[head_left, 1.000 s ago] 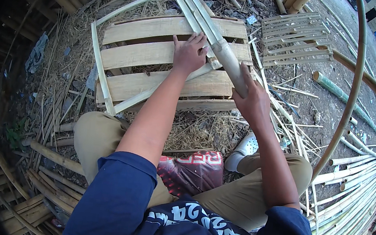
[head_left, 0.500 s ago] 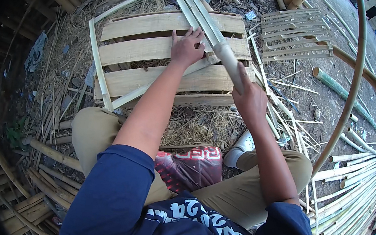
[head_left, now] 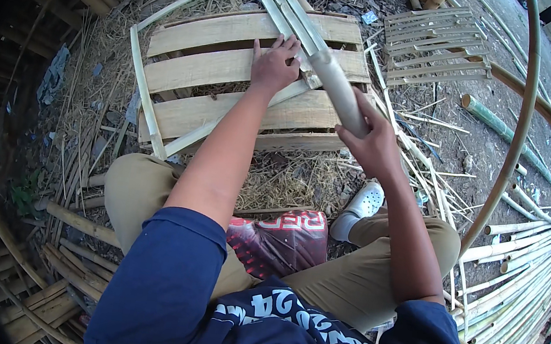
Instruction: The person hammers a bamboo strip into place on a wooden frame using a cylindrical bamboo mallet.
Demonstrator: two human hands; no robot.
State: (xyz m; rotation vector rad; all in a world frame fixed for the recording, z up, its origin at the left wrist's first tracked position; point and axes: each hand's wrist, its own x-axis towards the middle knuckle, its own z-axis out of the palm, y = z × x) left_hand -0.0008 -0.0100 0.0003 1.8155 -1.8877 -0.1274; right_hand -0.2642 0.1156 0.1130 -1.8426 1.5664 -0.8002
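My right hand (head_left: 376, 138) is wrapped round the near end of a thick, pale wooden or bamboo club (head_left: 340, 93). Its slightly blurred far end lies over the bamboo strips, and I cannot tell whether it touches them. My left hand (head_left: 275, 65) rests palm down, fingers spread, on the near ends of the strips. These split bamboo strips (head_left: 280, 7) run away from me side by side. They belong to a thin bamboo frame (head_left: 138, 60) lying across a slatted wooden crate (head_left: 193, 81). Beside the club's far end, a strip end (head_left: 311, 79) pokes out.
A small bamboo slat rack (head_left: 438, 44) lies at the far right. Thick green bamboo (head_left: 503, 132) and a large pile of poles (head_left: 519, 274) lie to the right. A curved pole (head_left: 519, 127) rises nearby. Straw and offcuts litter the ground; a dark printed sack (head_left: 280, 242) lies between my legs.
My right hand and the club have shifted slightly to the right, and the club's tilt has changed a little. My left hand stays on the strips. The right foot shows more.
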